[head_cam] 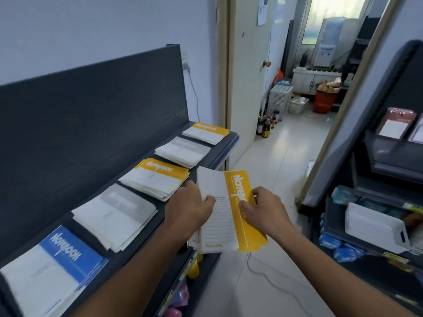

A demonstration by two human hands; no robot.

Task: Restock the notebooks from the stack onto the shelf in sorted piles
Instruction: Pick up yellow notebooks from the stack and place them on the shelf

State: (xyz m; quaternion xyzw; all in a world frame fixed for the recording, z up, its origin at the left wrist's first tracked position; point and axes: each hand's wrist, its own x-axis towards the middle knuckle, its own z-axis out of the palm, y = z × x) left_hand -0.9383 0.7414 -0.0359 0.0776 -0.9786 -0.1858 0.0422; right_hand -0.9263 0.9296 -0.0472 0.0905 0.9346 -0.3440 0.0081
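Both hands held a small stack of notebooks in the air just off the front edge of the dark shelf, its top cover white with a yellow band. The left hand gripped the stack's left edge, thumb curled over the white cover and fingers hidden underneath. The right hand pinched the yellow band, thumb on top and fingers curled round the right edge. Five piles lay in a row along the shelf: a blue-banded pile nearest, then a grey-banded pile, a yellow-banded pile just beside the left hand, another grey pile, and a far yellow pile at the shelf's end. A doorway opened onto a tiled room beyond, and a second dark rack of goods stood at the right.
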